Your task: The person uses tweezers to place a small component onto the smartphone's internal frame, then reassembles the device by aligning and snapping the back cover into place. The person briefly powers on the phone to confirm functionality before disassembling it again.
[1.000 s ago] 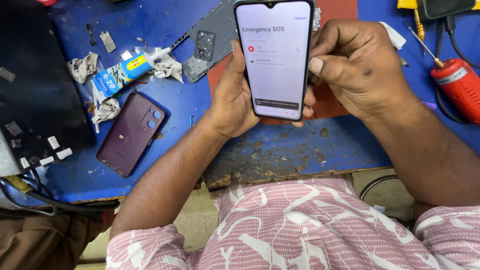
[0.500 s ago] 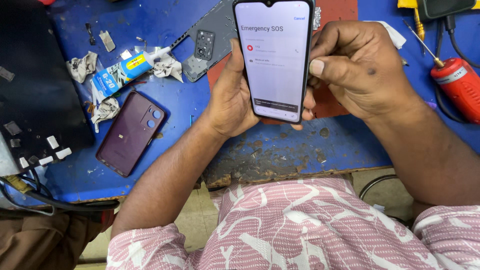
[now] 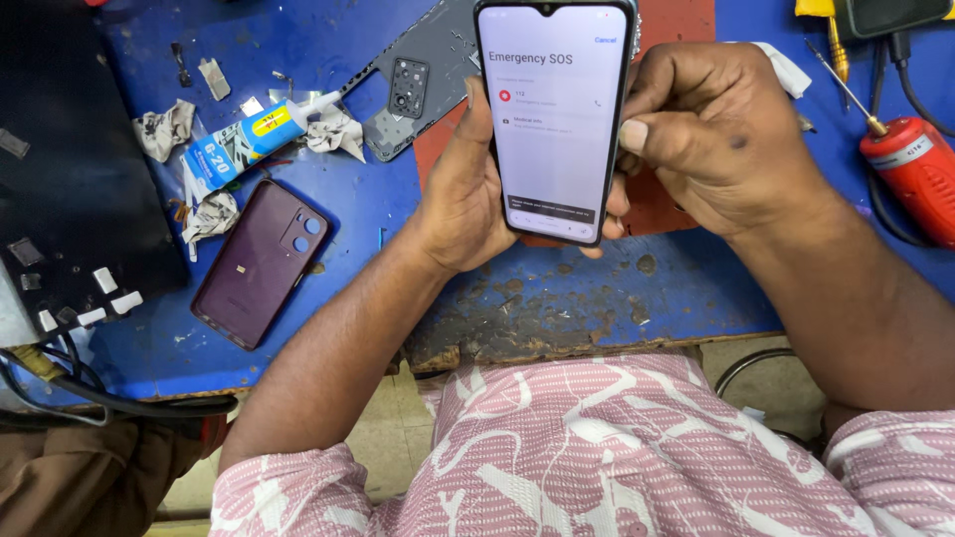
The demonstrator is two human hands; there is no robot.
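Fingers of my left hand [image 3: 468, 194] wrap the lit phone [image 3: 554, 114] from behind, thumb along its left edge — my right hand [image 3: 711, 134] curls against its right edge, thumb pressed to the frame. I hold it upright over the blue bench [image 3: 358, 219]. A purple phone [image 3: 261, 261] lies face down to the left, near a glue tube [image 3: 244, 144] — a grey back cover [image 3: 423, 85] sits beyond.

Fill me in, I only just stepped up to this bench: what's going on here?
A person holds a smartphone over a worn blue workbench, its lit white screen facing up. The left hand cradles it from the side and behind; the right hand grips the opposite edge with the thumb at the rim. On the bench lie a purple phone face down, a grey back cover, a glue tube and a red tool.
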